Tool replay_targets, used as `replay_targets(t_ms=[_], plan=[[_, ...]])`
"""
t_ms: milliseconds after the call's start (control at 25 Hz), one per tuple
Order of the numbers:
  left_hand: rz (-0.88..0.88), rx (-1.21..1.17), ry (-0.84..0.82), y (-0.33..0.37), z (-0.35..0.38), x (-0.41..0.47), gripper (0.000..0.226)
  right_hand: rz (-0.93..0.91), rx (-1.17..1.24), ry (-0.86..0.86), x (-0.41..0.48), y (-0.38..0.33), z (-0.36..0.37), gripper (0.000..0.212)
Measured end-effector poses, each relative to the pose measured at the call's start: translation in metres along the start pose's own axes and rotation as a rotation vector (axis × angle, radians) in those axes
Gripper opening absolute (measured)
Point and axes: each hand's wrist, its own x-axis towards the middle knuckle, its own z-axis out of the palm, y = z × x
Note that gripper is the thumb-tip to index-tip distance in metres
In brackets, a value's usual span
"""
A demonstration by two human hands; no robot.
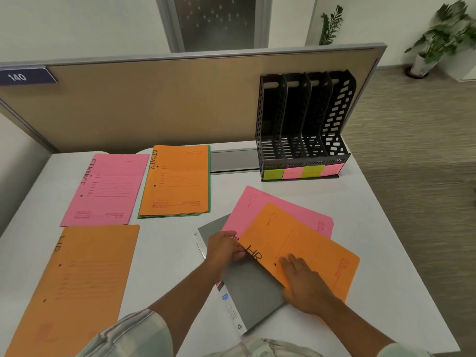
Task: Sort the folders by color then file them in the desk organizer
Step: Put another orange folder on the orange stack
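Pinching orange HR folder [309,243] edge with my left hand [226,249]; right hand [302,283] flat atop it, fingers straight.

The orange folder [314,243] and pink folder [278,210] before you are matt card. The grey folder [252,287] looks smoother, its white spine glossy. The organizer [304,119] is black perforated plastic, faintly shiny. Your desk [175,253] is smooth and white; the divider [154,104] looks cloth-faced in a metal frame.

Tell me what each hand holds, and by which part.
The left hand pinches the orange HR folder at its left corner, beside the lettering. The right hand lies flat on that folder, gripping nothing.
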Motion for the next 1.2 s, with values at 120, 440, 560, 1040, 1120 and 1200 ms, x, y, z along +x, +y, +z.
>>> replay_targets(t_ms=[120, 440, 560, 1040, 1120, 1200], plan=[[0.011, -0.085, -0.103, -0.001, 0.005, -0.01, 0.046, -0.022, -0.018, 0.091, 0.005, -0.011, -0.011, 0.072], [0.072, -0.245, -0.35, -0.019, 0.014, -0.024, 0.044, -0.032, 0.033, 0.195, 0.015, -0.043, -0.02, 0.063], [-0.005, -0.145, -0.338, -0.028, 0.017, -0.029, 0.031, -0.045, 0.054, 0.225, 0.018, -0.065, -0.025, 0.059], [0.143, -0.069, -0.084, 0.026, -0.058, -0.021, 0.026, 0.074, 0.509, 0.338, 0.054, -0.074, -0.055, 0.08], [0.158, -0.065, -0.05, 0.039, -0.078, -0.018, 0.026, 0.117, 0.558, 0.408, 0.061, -0.075, -0.063, 0.071], [0.17, -0.088, -0.022, 0.052, -0.1, -0.017, 0.027, 0.153, 0.649, 0.457, 0.067, -0.079, -0.066, 0.067]])
